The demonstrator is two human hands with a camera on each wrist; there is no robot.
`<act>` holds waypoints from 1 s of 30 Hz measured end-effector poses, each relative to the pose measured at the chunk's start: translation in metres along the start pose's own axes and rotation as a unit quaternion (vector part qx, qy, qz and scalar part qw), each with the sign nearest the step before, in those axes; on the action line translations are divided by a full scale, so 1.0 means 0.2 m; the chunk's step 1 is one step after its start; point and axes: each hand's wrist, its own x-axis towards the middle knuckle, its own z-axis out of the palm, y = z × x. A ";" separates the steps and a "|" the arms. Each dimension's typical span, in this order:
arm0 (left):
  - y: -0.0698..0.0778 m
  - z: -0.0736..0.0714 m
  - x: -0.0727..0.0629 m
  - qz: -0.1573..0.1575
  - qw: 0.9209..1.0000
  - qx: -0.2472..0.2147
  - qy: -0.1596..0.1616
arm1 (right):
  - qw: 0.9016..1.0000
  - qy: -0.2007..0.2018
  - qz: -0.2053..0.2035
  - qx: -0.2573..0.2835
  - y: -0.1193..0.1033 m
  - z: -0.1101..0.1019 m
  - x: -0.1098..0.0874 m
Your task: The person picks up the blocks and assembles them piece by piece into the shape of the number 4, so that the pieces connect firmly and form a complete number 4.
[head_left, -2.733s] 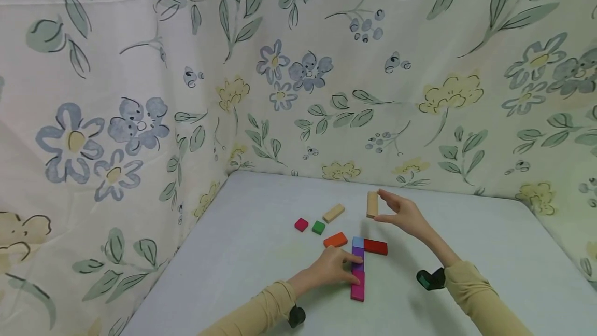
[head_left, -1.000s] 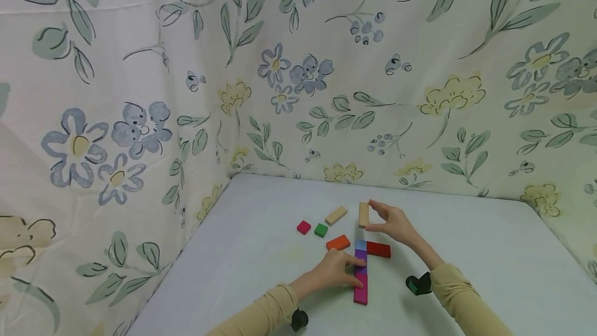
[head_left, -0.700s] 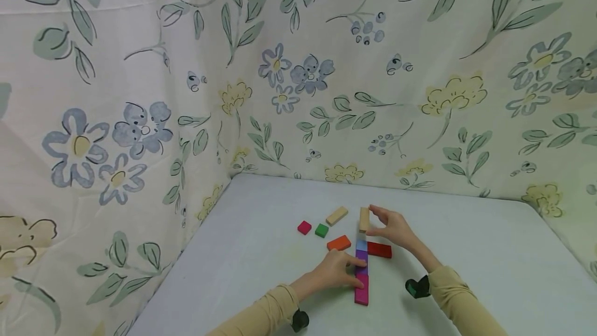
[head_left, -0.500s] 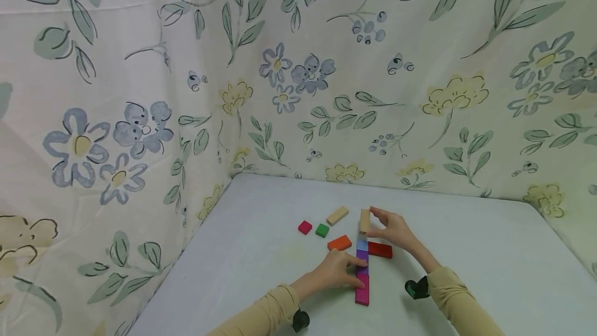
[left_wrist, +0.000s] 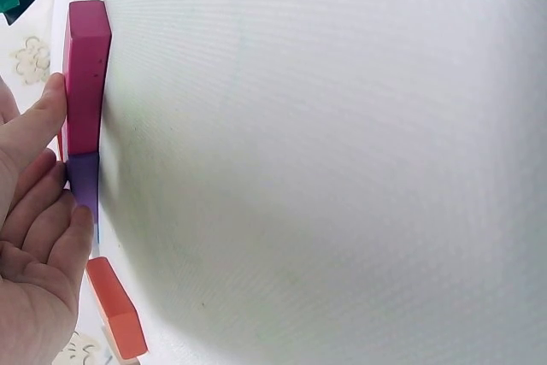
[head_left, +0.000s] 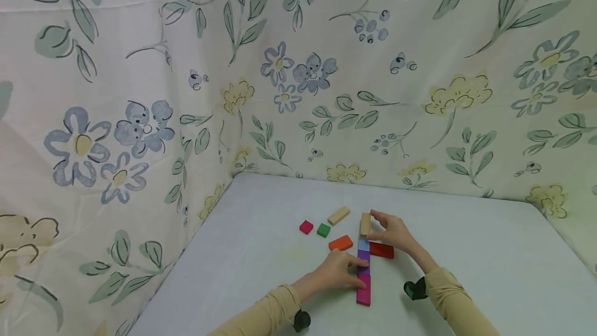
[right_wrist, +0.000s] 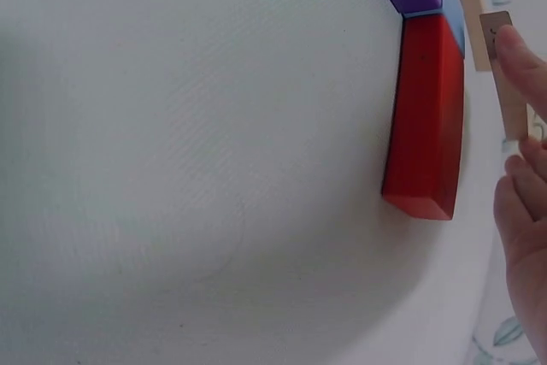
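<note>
In the head view my right hand [head_left: 395, 232] pinches a plain wooden block [head_left: 365, 224] by its two ends, thumb at the near end. The block lines up with the far end of a straight row and overlaps the light blue block [head_left: 364, 245] in this view. A purple block [head_left: 363, 256] and a magenta block [head_left: 364, 297] continue the row towards me. A red block [head_left: 382, 250] juts right from the light blue one. My left hand [head_left: 333, 269] rests on the row, thumb at the magenta block and fingertips at the purple block [left_wrist: 85, 181].
Left of the row lie an orange block [head_left: 341, 243], a green cube [head_left: 324, 230], a crimson cube [head_left: 306, 227] and another plain wooden block [head_left: 338, 215]. A white table [head_left: 261, 253] carries everything. Flowered cloth [head_left: 298, 134] hangs behind and to the left.
My right hand has brought the plain wooden block nearer and lower, from beyond the row down to its far end. The left hand has stayed on the purple and magenta blocks.
</note>
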 end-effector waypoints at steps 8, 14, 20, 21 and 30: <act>0.00 0.00 0.00 -0.006 1.000 0.001 -0.003 | 1.000 -0.005 0.005 0.001 0.01 0.01 0.00; 0.00 0.00 0.00 -0.006 1.000 0.002 -0.004 | 1.000 -0.006 0.007 -0.018 0.01 0.03 0.01; 0.00 0.00 0.00 0.001 1.000 0.005 -0.002 | 1.000 -0.014 0.007 -0.021 -0.01 0.02 0.01; 0.00 0.00 0.00 0.003 1.000 0.005 -0.001 | 1.000 -0.016 0.006 -0.020 -0.01 0.02 0.01; 0.00 0.00 0.00 0.003 1.000 0.000 -0.001 | 0.999 -0.030 0.029 -0.013 -0.01 0.03 0.01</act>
